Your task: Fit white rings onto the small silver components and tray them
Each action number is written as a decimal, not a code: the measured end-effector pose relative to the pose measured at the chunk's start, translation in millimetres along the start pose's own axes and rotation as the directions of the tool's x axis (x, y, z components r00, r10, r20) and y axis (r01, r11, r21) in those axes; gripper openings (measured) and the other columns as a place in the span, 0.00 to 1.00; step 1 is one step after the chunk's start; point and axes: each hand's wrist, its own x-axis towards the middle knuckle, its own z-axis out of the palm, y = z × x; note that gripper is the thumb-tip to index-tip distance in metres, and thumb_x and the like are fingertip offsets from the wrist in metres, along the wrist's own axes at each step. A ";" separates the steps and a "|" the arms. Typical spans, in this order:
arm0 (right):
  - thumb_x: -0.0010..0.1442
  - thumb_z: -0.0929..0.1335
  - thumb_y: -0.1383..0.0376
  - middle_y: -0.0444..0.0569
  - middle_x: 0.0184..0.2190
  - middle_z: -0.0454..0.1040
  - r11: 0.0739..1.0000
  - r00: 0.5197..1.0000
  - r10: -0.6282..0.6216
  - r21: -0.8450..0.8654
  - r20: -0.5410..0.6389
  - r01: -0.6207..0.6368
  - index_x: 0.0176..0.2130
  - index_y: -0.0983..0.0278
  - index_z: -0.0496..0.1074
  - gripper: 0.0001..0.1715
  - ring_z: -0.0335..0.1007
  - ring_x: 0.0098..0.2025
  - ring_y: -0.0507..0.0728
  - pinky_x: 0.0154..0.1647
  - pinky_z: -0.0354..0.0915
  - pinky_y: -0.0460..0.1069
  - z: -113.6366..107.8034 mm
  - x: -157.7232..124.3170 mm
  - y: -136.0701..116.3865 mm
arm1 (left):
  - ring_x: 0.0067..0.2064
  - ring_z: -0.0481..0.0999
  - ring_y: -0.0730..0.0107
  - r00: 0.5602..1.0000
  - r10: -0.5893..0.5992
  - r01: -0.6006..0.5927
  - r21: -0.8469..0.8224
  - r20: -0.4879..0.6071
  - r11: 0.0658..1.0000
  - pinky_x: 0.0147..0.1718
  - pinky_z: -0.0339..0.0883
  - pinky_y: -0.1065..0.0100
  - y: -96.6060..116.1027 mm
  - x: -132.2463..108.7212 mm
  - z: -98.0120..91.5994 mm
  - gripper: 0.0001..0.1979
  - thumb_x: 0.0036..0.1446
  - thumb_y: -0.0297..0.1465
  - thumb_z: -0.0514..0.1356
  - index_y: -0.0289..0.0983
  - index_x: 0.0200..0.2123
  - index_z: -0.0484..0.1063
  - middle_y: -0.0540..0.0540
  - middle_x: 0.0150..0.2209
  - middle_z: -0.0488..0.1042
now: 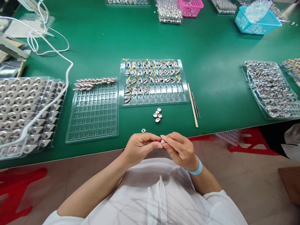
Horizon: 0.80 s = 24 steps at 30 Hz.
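My left hand (142,147) and my right hand (179,148) meet at the table's front edge, fingertips pinched together on a small pale grey part (162,142). Most of that part is hidden by the fingers. Beyond the hands lies a little cluster of round metal-rimmed pieces (157,115). A small white ring-like piece (143,130) rests just past my left hand. Farther back sits a clear tray (153,99), its upper rows filled with curved grey parts with yellow tips. To its left, another clear tray (93,125) carries grey parts along its top rows.
Stacked trays of grey shells (25,106) stand at far left, crossed by a white cable (67,73). A wooden stick (192,106) and tweezers (196,105) lie right of the middle tray. Farther right are a tray of metallic parts (269,87), a blue basket (257,27) and a pink basket (192,11).
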 end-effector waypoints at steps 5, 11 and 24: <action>0.62 0.66 0.75 0.55 0.38 0.76 0.999 0.998 -0.045 -0.027 0.033 0.046 0.61 0.65 0.64 0.28 0.72 0.37 0.56 0.34 0.73 0.52 -0.6 -3.8 3.2 | 0.32 0.79 0.71 0.998 0.017 -0.021 0.062 0.057 0.998 0.33 0.74 0.75 0.5 -0.9 -2.2 0.03 0.51 0.25 0.67 0.33 0.31 0.82 0.45 0.30 0.81; 0.64 0.65 0.73 0.54 0.37 0.76 0.997 0.996 -0.053 -0.046 0.068 0.056 0.63 0.63 0.61 0.29 0.72 0.35 0.56 0.31 0.71 0.52 -1.6 -7.1 2.6 | 0.30 0.76 0.71 0.994 0.031 -0.039 0.076 0.103 0.996 0.31 0.73 0.73 0.5 -3.0 -2.6 0.03 0.53 0.27 0.67 0.33 0.28 0.81 0.44 0.29 0.79; 0.64 0.64 0.73 0.51 0.31 0.72 0.991 0.996 -0.089 -0.096 0.031 0.091 0.63 0.67 0.61 0.29 0.63 0.28 0.54 0.25 0.63 0.50 0.1 -9.1 -4.6 | 0.28 0.75 0.73 0.977 0.147 -0.173 0.172 0.156 0.970 0.28 0.71 0.74 3.6 -5.5 -1.9 0.06 0.55 0.25 0.64 0.33 0.27 0.80 0.44 0.27 0.78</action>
